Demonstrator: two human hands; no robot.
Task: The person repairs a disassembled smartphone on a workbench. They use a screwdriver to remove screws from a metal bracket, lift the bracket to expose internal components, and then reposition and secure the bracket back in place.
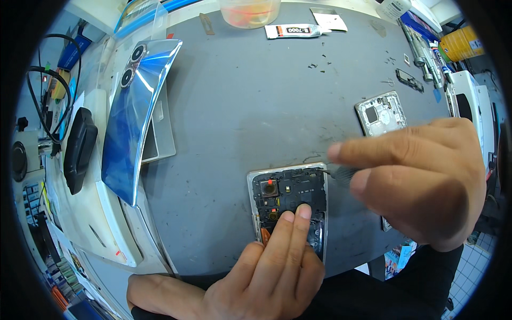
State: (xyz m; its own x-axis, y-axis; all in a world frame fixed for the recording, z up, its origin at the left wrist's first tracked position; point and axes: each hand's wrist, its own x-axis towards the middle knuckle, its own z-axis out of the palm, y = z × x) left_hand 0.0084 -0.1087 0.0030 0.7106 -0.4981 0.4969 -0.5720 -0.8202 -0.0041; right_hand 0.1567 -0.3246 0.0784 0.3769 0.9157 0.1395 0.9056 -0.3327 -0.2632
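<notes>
An opened smartphone (304, 184) lies face down on the grey mat, its black inner cover and camera modules exposed. My left hand (272, 272) spans its lower part, two fingers stretched over the black cover and the thumb by the left edge. This hand hides much of the phone's lower half. Between the thumb and fingers of my right hand (421, 176) is a thin pointed tool with a ridged grey grip (344, 175). Its dark tip reaches the phone's top right corner; the rest is hidden by the hand.
A blue phone back cover (141, 117) leans at the left by a clear plastic tray (162, 133). Behind my right hand lies a silver phone frame (381, 109). A glue tube (293, 31), a plastic tub (249, 12) and several pen-like tools (421, 50) line the far side.
</notes>
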